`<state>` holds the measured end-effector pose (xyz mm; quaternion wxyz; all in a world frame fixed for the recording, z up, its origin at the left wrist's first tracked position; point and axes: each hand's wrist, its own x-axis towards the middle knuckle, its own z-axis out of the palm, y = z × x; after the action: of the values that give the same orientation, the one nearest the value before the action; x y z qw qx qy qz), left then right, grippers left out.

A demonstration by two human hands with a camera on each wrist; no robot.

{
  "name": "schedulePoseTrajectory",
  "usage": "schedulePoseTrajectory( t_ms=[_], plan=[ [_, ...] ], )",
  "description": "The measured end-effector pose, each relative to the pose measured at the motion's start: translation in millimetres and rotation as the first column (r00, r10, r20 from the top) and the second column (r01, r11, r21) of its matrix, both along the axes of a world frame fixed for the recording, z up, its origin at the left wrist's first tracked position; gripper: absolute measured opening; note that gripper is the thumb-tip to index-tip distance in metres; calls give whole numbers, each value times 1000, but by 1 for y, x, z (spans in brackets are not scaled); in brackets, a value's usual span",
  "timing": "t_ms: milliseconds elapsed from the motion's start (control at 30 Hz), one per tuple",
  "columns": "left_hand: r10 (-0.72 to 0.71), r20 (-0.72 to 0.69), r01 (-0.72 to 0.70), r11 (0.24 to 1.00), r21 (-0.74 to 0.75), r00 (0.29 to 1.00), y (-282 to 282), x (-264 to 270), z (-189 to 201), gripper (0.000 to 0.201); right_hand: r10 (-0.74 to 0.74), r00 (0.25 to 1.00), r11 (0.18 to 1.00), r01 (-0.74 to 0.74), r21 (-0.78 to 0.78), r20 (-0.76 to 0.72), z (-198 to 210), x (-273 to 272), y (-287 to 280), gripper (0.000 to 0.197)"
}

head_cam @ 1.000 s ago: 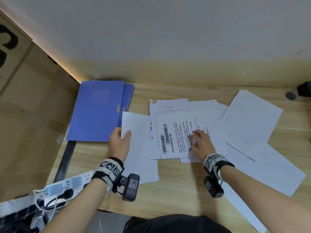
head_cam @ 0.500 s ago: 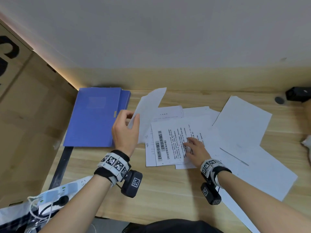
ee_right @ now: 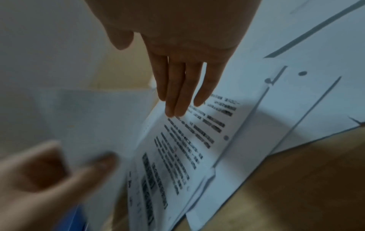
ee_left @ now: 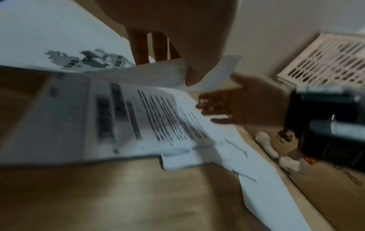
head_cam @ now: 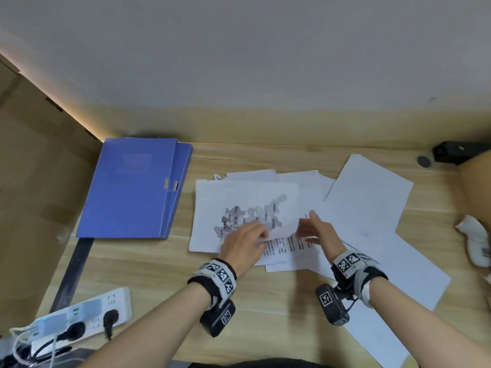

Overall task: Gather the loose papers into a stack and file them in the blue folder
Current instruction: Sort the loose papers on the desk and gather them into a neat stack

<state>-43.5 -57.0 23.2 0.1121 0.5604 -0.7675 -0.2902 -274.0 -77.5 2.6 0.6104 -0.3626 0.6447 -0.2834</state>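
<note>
Pinching the near edge of a map-printed sheet (head_cam: 247,205) between left hand (head_cam: 243,244) thumb and fingers (ee_left: 138,46), lowering it onto the text page (head_cam: 281,247). Right hand (head_cam: 317,231) fingers (ee_right: 175,87) hovering straight, loose papers (head_cam: 369,197) spreading across the table (head_cam: 148,264), blue folder (head_cam: 132,187) lying closed at far left.

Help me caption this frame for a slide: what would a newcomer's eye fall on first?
First, the left hand pinching a sheet printed with a grey map-like figure, laying it over the printed text page mid-desk, while the right hand hovers open beside it. Next, the blue folder, closed, at the desk's left rear. Then the loose white sheets fanned out to the right.
</note>
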Motion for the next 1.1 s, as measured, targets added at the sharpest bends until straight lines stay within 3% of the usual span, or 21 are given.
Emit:
schedulePoseTrajectory(
  t_ms=[100,200,267,433,500,600,667,733,800,833,900,1000,1033,1100],
  plan=[
    [-81,-17,81,995,61,997,8,-22,-16,7,85,993,996,-83,28,-81,-3,-7,-1,57],
    [-165,-46,170,971,168,985,14,-35,-25,19,180,956,984,-174,48,-233,-22,-16,0,15],
    [-154,-50,162,959,233,987,16,-35,-30,38,204,909,978,-204,38,-362,-33,-27,0,20],
    [160,-63,-145,970,196,985,15,4,-37,37,327,810,936,-348,51,-486,-34,-52,-11,13],
    [241,-47,-228,954,193,969,11,25,-41,55,392,783,901,-432,31,-483,-27,-50,-19,10],
    [350,-38,-319,887,334,936,6,42,-36,86,488,748,833,-554,-16,-450,-18,-29,-36,24],
    [505,-83,-423,793,439,859,6,51,-34,78,559,710,778,-627,-24,-429,-14,-7,-50,26],
    [653,-147,-471,666,579,743,12,65,-41,42,586,699,756,-654,-35,-411,-12,14,-65,25],
    [720,-161,-497,606,621,675,24,83,-48,15,513,727,794,-604,-69,-456,-12,30,-84,9],
    [752,-154,-521,574,631,642,32,92,-51,18,483,699,796,-602,-68,-527,-12,38,-95,15],
    [803,-153,-565,526,635,575,47,107,-55,23,510,522,729,-685,20,-683,-12,49,-114,42],
    [839,-139,-608,485,628,526,65,117,-52,22,556,211,597,-775,210,-804,-17,59,-129,59],
    [850,-143,-616,472,631,506,69,119,-52,22,559,131,561,-787,257,-819,-20,59,-130,64],
    [864,-161,-622,461,633,476,76,122,-53,22,548,58,529,-797,292,-834,-25,59,-129,64]
  ],
)
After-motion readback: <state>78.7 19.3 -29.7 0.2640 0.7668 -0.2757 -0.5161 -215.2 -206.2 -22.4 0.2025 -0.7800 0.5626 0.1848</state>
